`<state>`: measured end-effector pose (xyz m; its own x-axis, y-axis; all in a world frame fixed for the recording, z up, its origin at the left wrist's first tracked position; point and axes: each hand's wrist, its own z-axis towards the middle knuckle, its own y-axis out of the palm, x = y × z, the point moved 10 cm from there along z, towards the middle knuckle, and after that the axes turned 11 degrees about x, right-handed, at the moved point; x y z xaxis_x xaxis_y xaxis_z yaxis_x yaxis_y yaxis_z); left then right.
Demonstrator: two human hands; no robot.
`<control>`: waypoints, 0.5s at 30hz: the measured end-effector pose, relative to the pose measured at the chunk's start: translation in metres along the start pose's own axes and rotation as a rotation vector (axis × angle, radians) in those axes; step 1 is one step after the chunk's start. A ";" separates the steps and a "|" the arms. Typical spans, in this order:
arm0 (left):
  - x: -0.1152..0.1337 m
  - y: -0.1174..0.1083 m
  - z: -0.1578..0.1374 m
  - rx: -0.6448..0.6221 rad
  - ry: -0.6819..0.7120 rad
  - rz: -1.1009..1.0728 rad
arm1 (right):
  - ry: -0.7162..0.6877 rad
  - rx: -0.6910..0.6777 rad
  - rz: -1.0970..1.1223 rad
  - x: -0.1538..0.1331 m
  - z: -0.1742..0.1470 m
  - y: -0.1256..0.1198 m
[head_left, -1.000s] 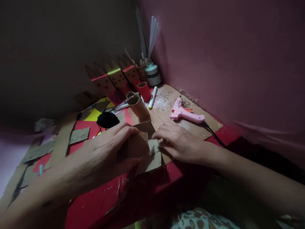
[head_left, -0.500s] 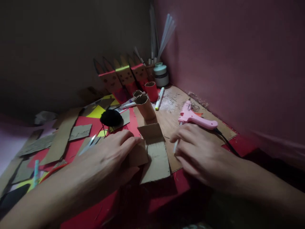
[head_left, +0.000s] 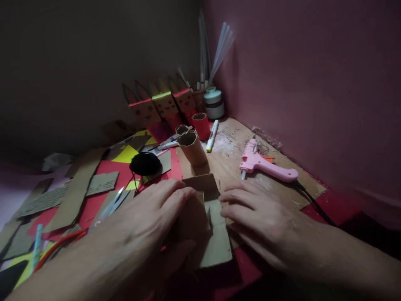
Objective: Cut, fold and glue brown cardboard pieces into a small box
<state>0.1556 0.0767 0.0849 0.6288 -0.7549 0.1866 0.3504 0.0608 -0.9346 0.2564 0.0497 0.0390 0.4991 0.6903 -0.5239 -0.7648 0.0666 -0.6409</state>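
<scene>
A folded cardboard piece (head_left: 216,240) lies in front of me, with one flap standing at its far end and another on its left. My left hand (head_left: 156,221) is closed around the left flap, thumb below and fingers over the top. On the opposite side, my right hand (head_left: 253,213) has its fingers bent together, their tips at the cardboard's right edge. The right thumb is hidden. Just beyond the right hand is a pink glue gun (head_left: 266,163) with a glue stick in its rear. A brown cardboard tube (head_left: 194,152) stands behind the folded piece.
Scissors with red handles (head_left: 59,244) lie at left among cardboard strips (head_left: 77,188) and yellow paper. Black yarn (head_left: 145,164) sits nearby. Several cardboard figures with pointed ears (head_left: 144,110), a red tube (head_left: 202,127), a marker (head_left: 213,136) and a lidded jar (head_left: 214,104) stand or lie behind.
My right hand has moved left from the glue gun's stick to the cardboard's right edge. My left hand stays on the left flap. The view has shifted slightly.
</scene>
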 end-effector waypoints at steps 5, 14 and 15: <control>0.004 0.033 0.008 -0.141 0.021 -0.039 | -0.014 -0.011 0.013 0.006 -0.006 0.007; 0.011 0.046 0.014 -0.197 0.037 -0.055 | -0.082 -0.050 0.014 0.013 -0.003 0.012; 0.011 0.047 0.014 -0.193 0.035 -0.054 | -0.091 -0.053 0.020 0.014 -0.004 0.013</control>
<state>0.1890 0.0808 0.0473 0.5871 -0.7759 0.2311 0.2413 -0.1048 -0.9648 0.2547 0.0575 0.0216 0.4432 0.7536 -0.4854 -0.7503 0.0156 -0.6609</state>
